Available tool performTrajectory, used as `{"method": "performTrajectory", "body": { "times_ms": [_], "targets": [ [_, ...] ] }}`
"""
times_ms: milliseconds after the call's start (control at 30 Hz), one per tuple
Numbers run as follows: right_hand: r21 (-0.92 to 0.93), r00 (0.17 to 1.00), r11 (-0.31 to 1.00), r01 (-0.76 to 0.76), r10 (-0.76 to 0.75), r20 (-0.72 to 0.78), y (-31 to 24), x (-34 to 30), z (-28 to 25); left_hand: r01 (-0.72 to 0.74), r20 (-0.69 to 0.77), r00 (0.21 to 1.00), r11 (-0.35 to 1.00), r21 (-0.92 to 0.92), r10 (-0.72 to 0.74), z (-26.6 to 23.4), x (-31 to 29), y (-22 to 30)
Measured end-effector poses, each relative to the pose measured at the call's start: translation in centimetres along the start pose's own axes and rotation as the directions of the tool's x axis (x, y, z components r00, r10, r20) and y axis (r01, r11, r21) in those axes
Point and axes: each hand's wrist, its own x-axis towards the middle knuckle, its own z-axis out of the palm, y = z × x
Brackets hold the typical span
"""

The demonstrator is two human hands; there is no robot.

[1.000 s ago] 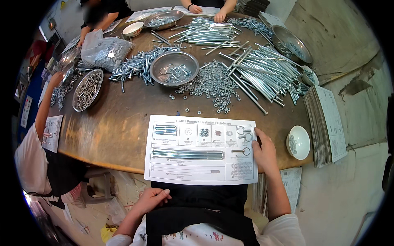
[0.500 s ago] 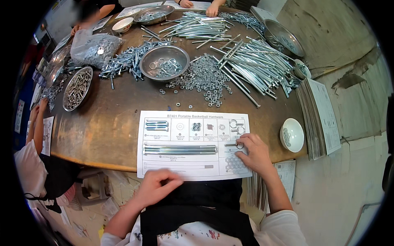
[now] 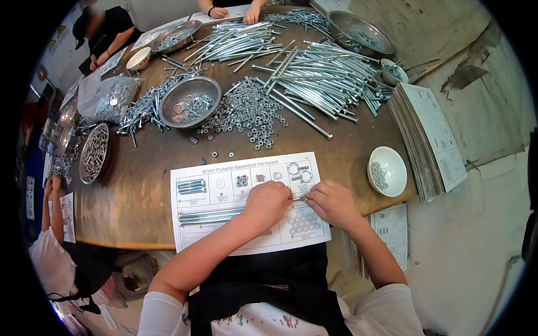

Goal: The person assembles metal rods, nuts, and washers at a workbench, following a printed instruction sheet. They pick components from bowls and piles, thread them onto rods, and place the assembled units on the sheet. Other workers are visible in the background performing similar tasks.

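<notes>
Both my hands meet over the right part of a printed hardware sheet (image 3: pixel 263 242) at the table's front edge. My left hand (image 3: pixel 268 203) is closed, its fingertips pinching one end of a small metal eye bolt (image 3: pixel 298 199). At the other end, my right hand (image 3: pixel 334 204) pinches the same piece, and its fingers cover the ring. Two eye bolts (image 3: pixel 303 177) lie just above on the sheet. Short bolts (image 3: pixel 191 186), several nuts (image 3: pixel 241 181) and long bolts (image 3: pixel 204 216) rest in their printed boxes; my left wrist hides part of the long ones.
A metal bowl of eye bolts (image 3: pixel 193 84) stands beyond the sheet, by loose nuts (image 3: pixel 249 115) and piled long bolts (image 3: pixel 328 84). At right are a white bowl of washers (image 3: pixel 399 182) and stacked sheets (image 3: pixel 434 137). Other people's hands (image 3: pixel 252 14) work at the table's far side and left.
My left hand has moved up and right across the sheet to the eye bolt under my right fingers. Both hands now hold it. The view has shifted slightly.
</notes>
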Motion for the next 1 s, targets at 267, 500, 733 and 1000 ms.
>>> {"method": "performTrajectory", "body": {
  "times_ms": [267, 500, 733, 1000],
  "targets": [
    [0.371, 0.853, 0.770, -0.519, 0.496, 0.166, -1.3, 1.3, -0.2, -0.032, -0.032, 0.999, 0.994, 0.106, 0.035, 0.3, -0.1, 0.2],
    [0.247, 0.807, 0.770, -0.588, 0.579, 0.114, -1.1, 1.9, -0.9, -0.015, 0.011, 1.000, 0.985, 0.170, 0.013, -0.2, 0.0, 0.7],
    [0.103, 0.872, 0.866, -0.490, 0.489, 0.035, -1.0, 3.5, -0.4, 0.114, 0.191, 0.981, 0.893, -0.436, -0.033, -5.2, -9.0, 1.0],
    [0.692, 0.817, 0.482, -0.538, 0.499, 0.288, 0.3, 2.1, 0.6, 0.694, 0.334, 0.697, 0.480, -0.537, -0.634, 0.1, -26.7, -4.4]
  ]
}}
